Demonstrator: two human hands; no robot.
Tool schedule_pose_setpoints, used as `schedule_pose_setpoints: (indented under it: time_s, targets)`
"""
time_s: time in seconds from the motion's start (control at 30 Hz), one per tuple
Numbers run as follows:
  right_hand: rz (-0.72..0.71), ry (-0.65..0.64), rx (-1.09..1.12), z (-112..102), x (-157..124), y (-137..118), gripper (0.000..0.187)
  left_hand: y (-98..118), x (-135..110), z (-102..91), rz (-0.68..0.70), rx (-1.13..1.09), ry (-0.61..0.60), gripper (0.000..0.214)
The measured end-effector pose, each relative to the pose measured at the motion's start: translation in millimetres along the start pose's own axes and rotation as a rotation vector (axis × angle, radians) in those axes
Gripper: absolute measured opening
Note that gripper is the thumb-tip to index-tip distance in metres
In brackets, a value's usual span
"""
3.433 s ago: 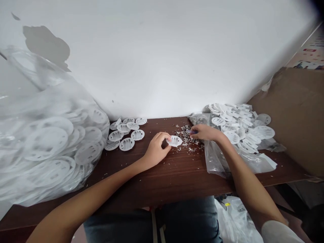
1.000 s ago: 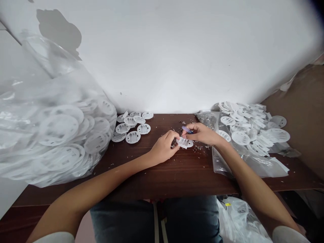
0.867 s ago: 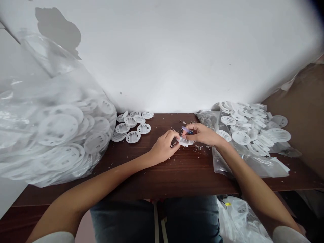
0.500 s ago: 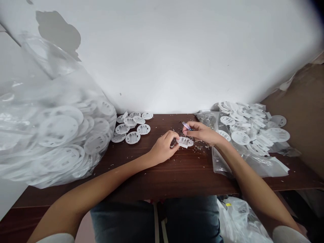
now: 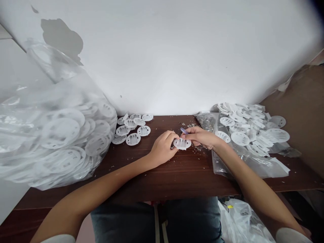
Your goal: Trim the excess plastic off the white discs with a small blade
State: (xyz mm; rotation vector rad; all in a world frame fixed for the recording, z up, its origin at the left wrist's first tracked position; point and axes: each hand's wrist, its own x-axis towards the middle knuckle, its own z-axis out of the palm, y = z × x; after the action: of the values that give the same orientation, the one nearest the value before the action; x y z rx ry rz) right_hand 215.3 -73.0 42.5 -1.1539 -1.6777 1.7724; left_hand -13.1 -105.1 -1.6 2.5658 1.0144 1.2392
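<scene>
My left hand [image 5: 165, 145] pinches the left edge of a white round plastic plate [image 5: 182, 144] with slots, just above the table. Close on its right, my right hand [image 5: 201, 137] is closed around a small tool with a clear purple handle [image 5: 184, 131]. The fingers of my right hand are at the plate's upper right edge. Whatever working end the tool has is hidden by the hand and plate. Tiny metal-looking bits [image 5: 193, 125] lie scattered behind and under my right hand.
Several similar plates [image 5: 133, 139] lie left of my hands. A big clear bag full of plates [image 5: 60, 133] stands at far left. On the right, a heap of white plates [image 5: 240, 138] rests on a flat plastic bag [image 5: 255, 165]. The white wall [image 5: 172, 67] borders the brown table [image 5: 162, 182].
My right hand has come down and left, from above the plate to its edge. The purple tool has tilted with it. The plate has shifted slightly left.
</scene>
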Motion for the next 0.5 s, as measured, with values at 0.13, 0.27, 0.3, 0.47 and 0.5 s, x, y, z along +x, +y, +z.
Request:
schedule_pose_setpoints:
  time_s: [0.13,0.27,0.3,0.47,0.5]
  targets:
    - [0.009,0.027,-0.026,1.4,1.7,2.8,0.025,-0.3,-2.4,0.4,0.044,0.106,-0.015,0.024]
    - [0.000,0.022,-0.029,2.5,2.2,3.1,0.026,-0.7,-3.0,0.0,0.104,0.150,-0.021,0.018]
    - [-0.003,0.022,-0.032,2.6,1.9,2.5,0.025,-0.9,-2.8,-0.1,0.111,0.142,-0.024,0.017]
    - [0.003,0.023,-0.070,2.4,0.0,-1.3,0.025,-0.2,-1.3,-0.6,0.078,0.079,-0.035,0.019]
    - [0.002,0.023,-0.066,2.3,0.1,-1.6,0.024,0.3,-1.1,-0.6,0.057,0.065,-0.030,0.021]
